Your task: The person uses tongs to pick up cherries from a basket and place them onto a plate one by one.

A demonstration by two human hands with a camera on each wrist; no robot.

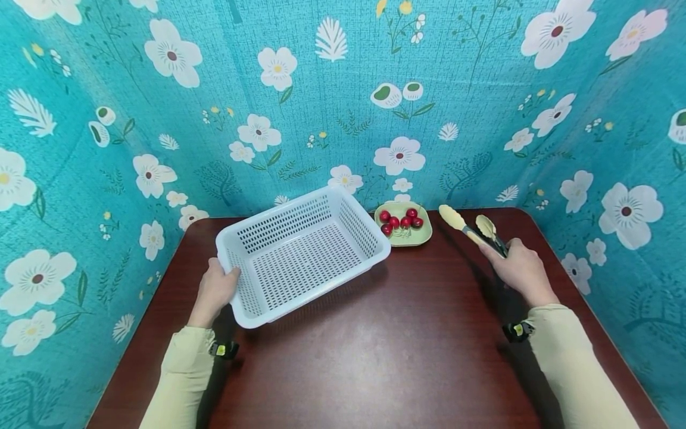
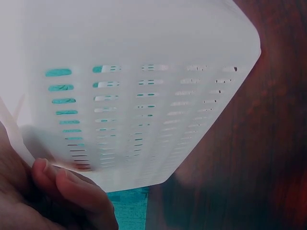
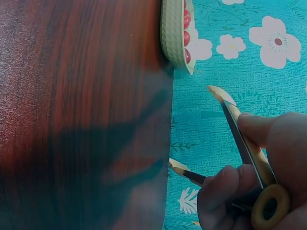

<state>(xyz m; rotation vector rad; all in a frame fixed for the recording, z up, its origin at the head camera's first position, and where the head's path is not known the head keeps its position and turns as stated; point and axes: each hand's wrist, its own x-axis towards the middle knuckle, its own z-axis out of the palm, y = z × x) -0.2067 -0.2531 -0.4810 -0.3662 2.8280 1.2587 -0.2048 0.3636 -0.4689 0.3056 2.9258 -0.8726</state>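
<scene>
My left hand point(image 1: 216, 288) grips the left rim of a white perforated plastic basket point(image 1: 305, 253), thumb over the edge and fingers curled beneath. The basket holds nothing and hangs tilted above the table; its slotted side point(image 2: 144, 120) fills the left wrist view. At the right, my right hand point(image 1: 521, 269) grips a pair of tongs point(image 1: 471, 233) with cream tips and dark arms. The tips are spread apart with nothing between them, and a ring point(image 3: 270, 207) shows at the handle end. Left of the tongs, a pale green dish point(image 1: 409, 239) carries several red cherries point(image 1: 405, 221).
Everything is over a dark reddish-brown wooden table point(image 1: 386, 345). A teal flowered cloth point(image 1: 343, 107) rises along the back and both sides. The dish stands close to the table's back edge, just beyond the basket's right corner.
</scene>
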